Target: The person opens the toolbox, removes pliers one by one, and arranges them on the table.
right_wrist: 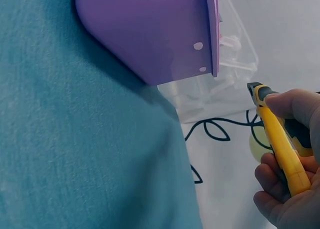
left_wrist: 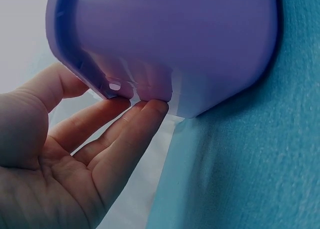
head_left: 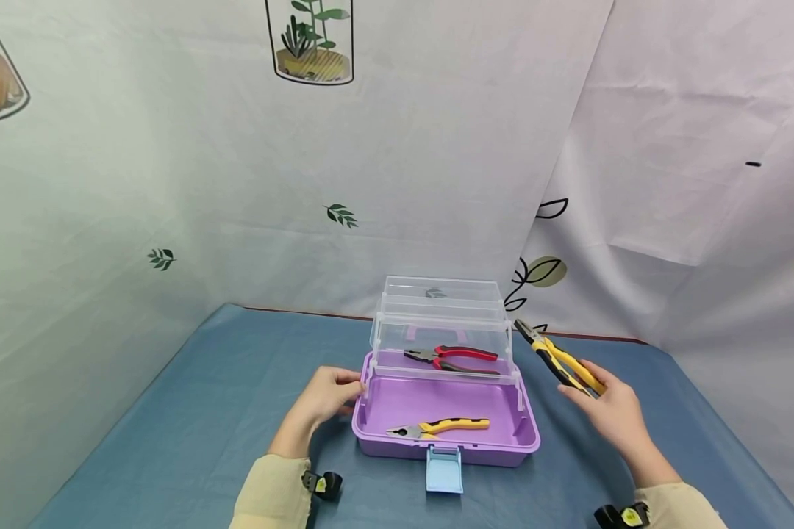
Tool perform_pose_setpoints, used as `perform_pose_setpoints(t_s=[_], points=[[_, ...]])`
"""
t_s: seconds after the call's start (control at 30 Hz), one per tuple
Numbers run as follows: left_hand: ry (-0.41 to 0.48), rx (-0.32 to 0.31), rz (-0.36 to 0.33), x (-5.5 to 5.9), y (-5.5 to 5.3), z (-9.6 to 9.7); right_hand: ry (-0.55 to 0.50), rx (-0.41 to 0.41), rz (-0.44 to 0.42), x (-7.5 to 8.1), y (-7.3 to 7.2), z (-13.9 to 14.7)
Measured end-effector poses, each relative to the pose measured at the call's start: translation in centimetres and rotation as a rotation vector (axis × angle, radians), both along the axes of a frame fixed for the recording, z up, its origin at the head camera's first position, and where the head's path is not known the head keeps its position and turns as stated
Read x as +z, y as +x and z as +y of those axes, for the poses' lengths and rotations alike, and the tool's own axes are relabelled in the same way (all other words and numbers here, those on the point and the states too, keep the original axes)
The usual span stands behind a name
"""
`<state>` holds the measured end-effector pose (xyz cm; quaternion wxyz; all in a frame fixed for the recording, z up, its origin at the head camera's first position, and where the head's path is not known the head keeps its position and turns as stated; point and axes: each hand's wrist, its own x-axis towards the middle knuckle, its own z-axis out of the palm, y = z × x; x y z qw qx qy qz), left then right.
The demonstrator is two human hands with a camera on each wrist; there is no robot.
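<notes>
A purple toolbox [head_left: 490, 455] stands on the table with its clear upper part [head_left: 443, 308] raised at the back. My left hand [head_left: 324, 397] holds the box's left end, thumb at the rim and fingertips against the outer wall [left_wrist: 165, 29]. To the right of the box, my right hand [head_left: 612, 419] grips combination pliers [head_left: 556, 356] by their yellow-and-black handles, jaws pointing up and left in the air. Other yellow-handled pliers [head_left: 456, 424] lie in the bottom of the box, near its front. Red-and-black-handled pliers [head_left: 466, 353] rest in a raised clear tray behind.
A light blue latch [head_left: 444, 474] hangs down at the box's front. Blue cloth [head_left: 192, 433] covers the table. A pale printed curtain [head_left: 437, 162] hangs behind the table's back edge and along its sides.
</notes>
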<state>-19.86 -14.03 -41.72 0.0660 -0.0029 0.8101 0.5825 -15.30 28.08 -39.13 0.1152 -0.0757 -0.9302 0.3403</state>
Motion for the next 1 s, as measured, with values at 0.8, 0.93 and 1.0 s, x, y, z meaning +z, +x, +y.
perform_pose_setpoints(t_s=[0.8, 0.93, 1.0], points=[[-0.005, -0.001, -0.007, 0.1, 0.2, 0.0, 0.01, -0.026, -0.134, -0.9, 0.7, 1.4], [0.002, 0.0, -0.006, 0.1, 0.2, 0.0, 0.018, -0.027, -0.154, -1.1, 0.8, 1.5], [0.007, 0.0, -0.005, 0.1, 0.2, 0.0, 0.02, -0.027, -0.166, -1.1, 0.9, 1.7]])
